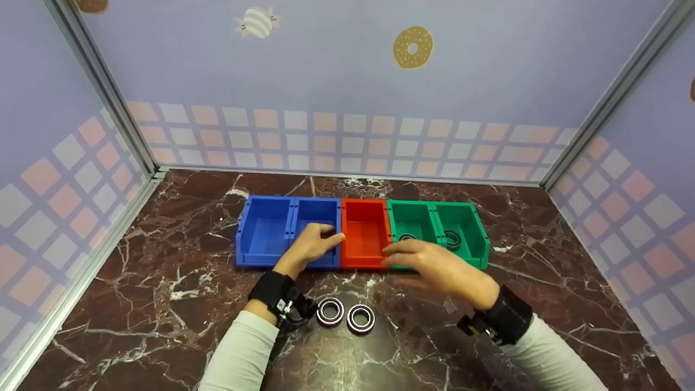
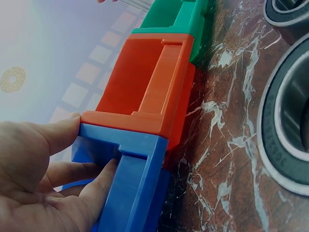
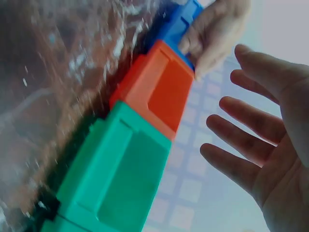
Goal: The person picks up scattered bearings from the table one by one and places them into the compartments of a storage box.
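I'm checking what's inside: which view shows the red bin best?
The head view: it looks down into the red bin, its inside in plain sight. The left wrist view shows it larger but slanted; the right wrist view shows it slanted and blurred.

Head: we look forward and down from above, farthest off, over table (image 1: 163, 309) to back wall (image 1: 336, 70). Left wrist: close in, tilted, we face from blue bin (image 2: 128, 188) past red bin (image 2: 158, 84) to green bin (image 2: 157, 15). Right wrist: near, tilted, facing the reverse way; the wrist views share red bin.
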### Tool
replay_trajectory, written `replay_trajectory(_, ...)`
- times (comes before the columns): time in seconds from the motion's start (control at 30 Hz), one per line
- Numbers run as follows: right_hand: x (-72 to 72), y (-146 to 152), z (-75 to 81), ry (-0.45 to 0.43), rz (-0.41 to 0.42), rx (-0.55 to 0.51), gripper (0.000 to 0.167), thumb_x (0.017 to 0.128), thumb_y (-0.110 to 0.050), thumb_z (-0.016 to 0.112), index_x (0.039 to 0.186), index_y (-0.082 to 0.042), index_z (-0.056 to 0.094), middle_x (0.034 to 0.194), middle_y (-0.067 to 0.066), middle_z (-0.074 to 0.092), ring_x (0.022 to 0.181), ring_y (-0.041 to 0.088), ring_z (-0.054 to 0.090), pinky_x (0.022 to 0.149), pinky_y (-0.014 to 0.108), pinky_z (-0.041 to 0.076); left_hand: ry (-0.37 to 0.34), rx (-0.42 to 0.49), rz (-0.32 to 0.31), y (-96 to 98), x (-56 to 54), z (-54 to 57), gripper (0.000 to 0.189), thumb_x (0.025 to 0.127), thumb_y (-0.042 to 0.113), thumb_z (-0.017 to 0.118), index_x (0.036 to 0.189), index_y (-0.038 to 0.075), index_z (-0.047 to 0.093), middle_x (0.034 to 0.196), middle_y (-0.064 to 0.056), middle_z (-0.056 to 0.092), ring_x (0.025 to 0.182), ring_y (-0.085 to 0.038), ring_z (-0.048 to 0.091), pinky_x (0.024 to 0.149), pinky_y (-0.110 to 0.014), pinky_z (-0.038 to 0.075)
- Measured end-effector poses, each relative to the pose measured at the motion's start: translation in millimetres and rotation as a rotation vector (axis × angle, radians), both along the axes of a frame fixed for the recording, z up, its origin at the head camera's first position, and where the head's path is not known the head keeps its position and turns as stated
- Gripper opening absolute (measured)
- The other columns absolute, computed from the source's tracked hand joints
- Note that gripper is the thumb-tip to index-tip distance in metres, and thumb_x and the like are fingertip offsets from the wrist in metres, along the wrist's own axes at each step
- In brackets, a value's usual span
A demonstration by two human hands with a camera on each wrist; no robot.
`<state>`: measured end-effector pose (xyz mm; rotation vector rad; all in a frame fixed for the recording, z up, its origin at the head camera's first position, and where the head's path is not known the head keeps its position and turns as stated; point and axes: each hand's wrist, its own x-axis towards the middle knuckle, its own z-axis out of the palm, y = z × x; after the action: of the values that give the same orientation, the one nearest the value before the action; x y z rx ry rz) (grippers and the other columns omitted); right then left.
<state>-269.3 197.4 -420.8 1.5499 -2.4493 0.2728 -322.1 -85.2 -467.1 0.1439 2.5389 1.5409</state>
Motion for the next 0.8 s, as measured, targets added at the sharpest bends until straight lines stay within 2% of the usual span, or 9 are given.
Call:
replay_trajectory(0.17,10.3,-9.3,-14.1,-0.009,0.029,0.043,0.041,0.085,-0.031,0.077,0.123,-0.019,0.069,0.132,0.006,0.064,0.115,0.020,0.064,0.095,0.033,0.056,-0.019,0.009,0.011,-0.1,-0.6,-0.2,0.049,0.095,0.023,0.065,0.133,-0.006,0.057,0.128,-0.022,0.062,0.106,-0.025,0.061,0.098,-0.038,0.051)
replay_trajectory(0.27,15.4,-13.8,-22.9,-0.046,0.048,0.067,0.041,0.086,-0.033,0.076,0.124,-0.019,0.068,0.134,0.006,0.062,0.118,0.019,0.062,0.097,0.034,0.055,-0.017,0.006,0.008,0.0,-0.8,-0.6,0.049,0.095,0.024,0.065,0.133,-0.006,0.057,0.127,-0.021,0.063,0.103,-0.023,0.061,0.096,-0.036,0.051)
replay_trajectory(0.43,20.5,-22.6,-33.7,-0.087,0.077,0.095,0.041,0.087,-0.037,0.074,0.124,-0.023,0.067,0.137,0.005,0.061,0.122,0.019,0.060,0.101,0.035,0.053,-0.017,-0.001,0.007,0.1,-0.4,-0.1,0.051,0.095,0.024,0.065,0.135,-0.006,0.056,0.134,-0.022,0.060,0.114,-0.027,0.060,0.104,-0.040,0.049)
replay_trajectory(0.57,22.9,-29.7,-41.2,-0.071,0.122,0.103,0.042,0.085,-0.039,0.076,0.123,-0.024,0.068,0.136,0.005,0.061,0.124,0.019,0.059,0.102,0.035,0.052,-0.019,-0.003,0.007,-0.4,-0.3,-0.1,0.053,0.095,0.024,0.065,0.136,-0.007,0.054,0.139,-0.023,0.056,0.123,-0.031,0.057,0.108,-0.043,0.046)
replay_trajectory(0.8,29.0,-42.3,-51.9,-0.063,0.192,0.118,0.045,0.084,-0.043,0.075,0.125,-0.025,0.068,0.137,0.005,0.061,0.125,0.020,0.059,0.102,0.035,0.052,-0.025,-0.011,0.004,-0.3,-1.0,-1.3,0.053,0.095,0.025,0.065,0.136,-0.007,0.054,0.140,-0.023,0.055,0.124,-0.032,0.056,0.109,-0.043,0.045)
